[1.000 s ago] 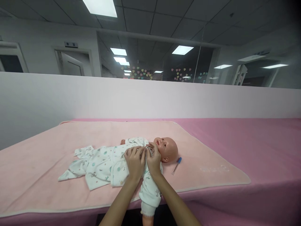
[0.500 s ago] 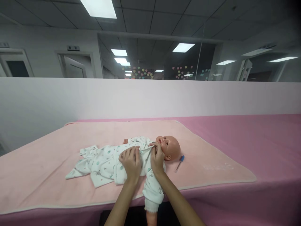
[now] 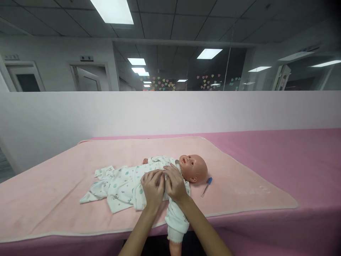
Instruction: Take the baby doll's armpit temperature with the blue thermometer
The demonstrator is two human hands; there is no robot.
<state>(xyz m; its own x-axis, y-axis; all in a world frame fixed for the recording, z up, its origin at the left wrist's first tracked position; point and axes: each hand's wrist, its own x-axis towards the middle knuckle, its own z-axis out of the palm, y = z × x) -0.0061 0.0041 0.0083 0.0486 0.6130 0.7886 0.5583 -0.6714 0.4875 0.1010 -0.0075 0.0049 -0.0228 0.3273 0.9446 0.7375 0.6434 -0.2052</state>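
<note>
A baby doll [image 3: 195, 168] lies on its back on a peach blanket [image 3: 250, 190], head to the right. It wears a white, patterned baby outfit [image 3: 124, 185], its empty-looking legs spread to the left. One sleeved doll arm hangs over the table's front edge toward me. Over the doll's chest, my left hand [image 3: 153, 187] is closed with its fingers curled on the outfit's front. Close beside it my right hand [image 3: 174, 183] pinches the cloth below the doll's neck. The fingertips of both hands nearly meet, and what lies between them is partly hidden.
A blue-capped pen [image 3: 207, 186] lies on the blanket to the right of the doll's head. Under the blanket a pink cloth [image 3: 306, 160] covers the table. A low white partition [image 3: 170, 110] stands behind it, with windows above.
My right hand has moved from the collar by the doll's chin down and left along the chest, closer to my left hand. The view has shifted slightly.
</note>
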